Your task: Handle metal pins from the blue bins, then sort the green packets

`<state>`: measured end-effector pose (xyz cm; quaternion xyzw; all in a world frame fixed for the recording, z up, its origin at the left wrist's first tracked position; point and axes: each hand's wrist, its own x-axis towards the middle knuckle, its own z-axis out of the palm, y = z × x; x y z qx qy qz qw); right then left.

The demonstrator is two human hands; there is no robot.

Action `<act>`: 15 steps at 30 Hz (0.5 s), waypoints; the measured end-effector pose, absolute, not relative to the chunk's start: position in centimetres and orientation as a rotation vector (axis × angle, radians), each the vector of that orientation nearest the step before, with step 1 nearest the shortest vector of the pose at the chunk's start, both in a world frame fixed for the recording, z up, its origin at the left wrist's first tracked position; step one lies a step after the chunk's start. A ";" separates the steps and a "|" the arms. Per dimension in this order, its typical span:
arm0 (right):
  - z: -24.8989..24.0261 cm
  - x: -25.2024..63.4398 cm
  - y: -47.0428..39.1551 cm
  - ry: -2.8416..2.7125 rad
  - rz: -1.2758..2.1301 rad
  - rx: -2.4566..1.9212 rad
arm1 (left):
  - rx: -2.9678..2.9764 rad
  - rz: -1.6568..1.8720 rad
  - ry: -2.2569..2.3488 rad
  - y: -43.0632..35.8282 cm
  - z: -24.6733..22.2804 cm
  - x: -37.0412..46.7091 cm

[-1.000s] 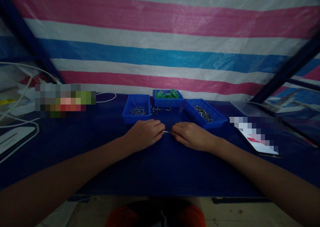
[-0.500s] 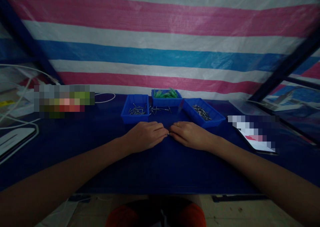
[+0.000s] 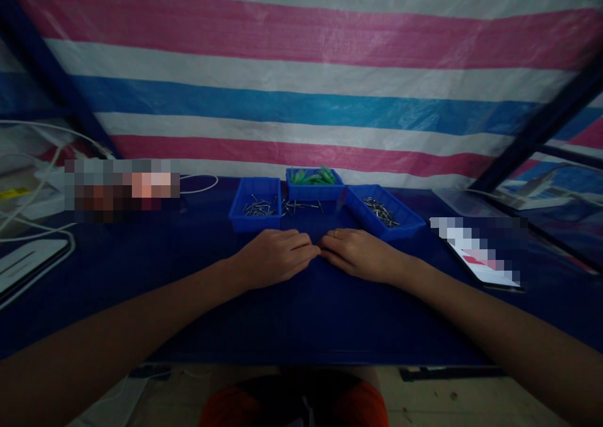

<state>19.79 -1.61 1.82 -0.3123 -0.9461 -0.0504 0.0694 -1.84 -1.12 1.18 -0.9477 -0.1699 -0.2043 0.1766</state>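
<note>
Now the left hand (image 3: 282, 257) and the right hand (image 3: 360, 252) are sitting tip to tip near the middle of the smooth, dark blue worktop (image 3: 311, 326). On each hand, the fingers are bending and pressing close together; I cannot tell whether they are pinching something small. Just behind the left hand, a blue plastic left tray (image 3: 254, 224) is holding a loose pile of thin silver metal sticks (image 3: 260, 208). A blue plastic right tray (image 3: 405, 229) is slanting behind the right hand and holding a thicker heap of metal sticks (image 3: 380, 212). By the worktop's back edge, a blue plastic back tray (image 3: 315, 193) is holding long green pieces (image 3: 313, 176). A few loose metal sticks (image 3: 294, 206) are lying on the worktop between the left and right trays.
</note>
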 end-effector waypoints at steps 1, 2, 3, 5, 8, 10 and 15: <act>1.8 19.8 -1.6 -2.846 -0.158 -0.941 | -2.673 -0.582 -0.501 -1.1 1.1 -1.8; 1.7 19.8 -1.6 -2.844 -0.167 -0.943 | -2.664 -0.589 -0.523 -1.1 1.1 -1.8; 1.7 19.7 -1.6 -2.841 -0.178 -0.950 | -2.657 -0.597 -0.546 -1.1 1.1 -1.8; 1.5 19.7 -1.6 -2.829 -0.204 -0.976 | -2.646 -0.608 -0.615 -1.0 1.1 -1.7; 1.5 19.8 -1.6 -2.781 -0.233 -1.033 | -2.644 -0.598 -0.744 -0.7 1.1 -1.7; 1.7 19.9 -1.6 -2.719 -0.244 -1.031 | -2.646 -0.579 -0.822 -0.6 1.1 -1.7; 2.4 19.8 -2.1 -2.543 -0.282 -0.794 | -2.700 -0.534 -0.890 -0.5 0.8 -1.6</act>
